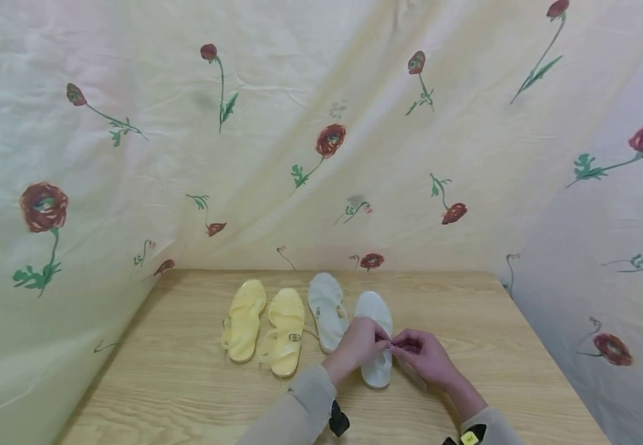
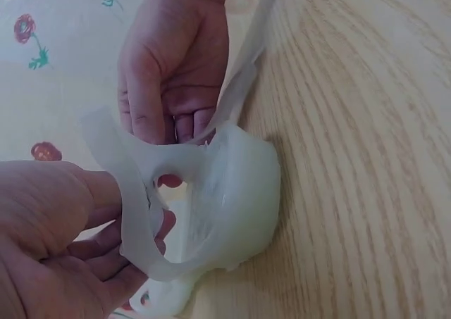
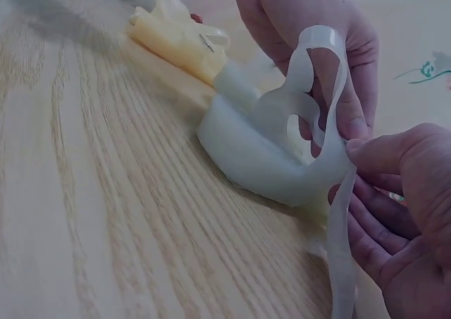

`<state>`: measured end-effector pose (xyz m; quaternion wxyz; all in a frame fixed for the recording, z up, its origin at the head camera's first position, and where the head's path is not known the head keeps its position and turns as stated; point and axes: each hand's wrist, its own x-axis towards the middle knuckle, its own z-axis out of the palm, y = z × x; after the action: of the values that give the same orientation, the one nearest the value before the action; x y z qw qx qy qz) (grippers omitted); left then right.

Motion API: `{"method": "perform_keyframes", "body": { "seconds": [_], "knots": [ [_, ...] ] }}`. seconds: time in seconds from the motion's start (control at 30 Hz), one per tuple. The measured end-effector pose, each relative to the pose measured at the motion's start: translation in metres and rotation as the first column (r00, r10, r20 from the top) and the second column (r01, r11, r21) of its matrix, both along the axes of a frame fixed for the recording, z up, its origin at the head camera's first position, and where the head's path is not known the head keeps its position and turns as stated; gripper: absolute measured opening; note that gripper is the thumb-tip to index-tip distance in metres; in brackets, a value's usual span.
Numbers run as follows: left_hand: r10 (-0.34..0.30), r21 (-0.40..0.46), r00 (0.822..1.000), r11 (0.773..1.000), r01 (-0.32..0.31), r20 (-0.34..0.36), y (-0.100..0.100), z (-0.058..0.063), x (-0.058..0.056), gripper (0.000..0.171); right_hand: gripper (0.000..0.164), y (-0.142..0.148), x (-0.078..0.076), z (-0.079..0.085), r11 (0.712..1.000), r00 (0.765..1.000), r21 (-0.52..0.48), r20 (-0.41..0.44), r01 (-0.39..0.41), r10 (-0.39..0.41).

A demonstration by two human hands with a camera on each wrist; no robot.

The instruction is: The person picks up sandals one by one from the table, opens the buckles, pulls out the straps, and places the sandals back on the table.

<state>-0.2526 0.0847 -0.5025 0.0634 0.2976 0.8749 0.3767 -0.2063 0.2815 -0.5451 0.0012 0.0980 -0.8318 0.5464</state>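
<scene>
A white jelly sandal lies on the wooden table, its toe end pointing away from me. Over its heel half, my left hand and right hand meet at the ankle strap. In the left wrist view, the strap loops up from the heel cup, and my left fingers curl around it. The right wrist view has my right thumb and forefinger pinching the strap, whose loose end hangs below them. My left fingertips are just across from that pinch, partly hidden by the strap loop.
The matching white sandal lies to the left, and beyond it a pair of yellow sandals, one nearer and one at far left. Behind the wooden table hangs a floral cloth, also along both sides.
</scene>
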Motion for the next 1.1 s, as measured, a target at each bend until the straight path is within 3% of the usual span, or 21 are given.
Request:
{"method": "perform_keyframes", "body": {
  "seconds": [0.1,0.2,0.43,0.87,1.1],
  "knots": [
    [-0.013,0.025,1.000,1.000,0.013,-0.005,-0.001,-0.004,-0.001,0.006,0.016,0.000,0.000,-0.001,1.000,1.000,0.006,0.010,0.005,-0.005],
    [-0.018,0.079,0.999,0.997,0.015,0.041,-0.003,-0.008,-0.002,0.007,0.016,0.001,0.000,-0.004,1.000,1.000,-0.016,0.011,-0.003,0.003],
    [0.023,0.163,0.995,0.986,-0.039,0.100,-0.005,-0.011,0.000,0.010,0.015,0.000,0.002,-0.005,1.000,1.000,-0.030,-0.015,-0.004,0.004],
    [0.003,0.021,0.999,1.000,-0.004,0.053,0.000,-0.001,-0.005,0.005,0.016,0.001,-0.002,-0.002,1.000,1.000,-0.017,0.017,-0.021,0.022],
    [0.009,0.064,0.997,0.998,-0.014,0.076,-0.001,-0.006,-0.002,0.008,0.015,0.001,0.000,-0.004,0.999,1.000,-0.032,0.016,-0.023,0.023]
  ]
}}
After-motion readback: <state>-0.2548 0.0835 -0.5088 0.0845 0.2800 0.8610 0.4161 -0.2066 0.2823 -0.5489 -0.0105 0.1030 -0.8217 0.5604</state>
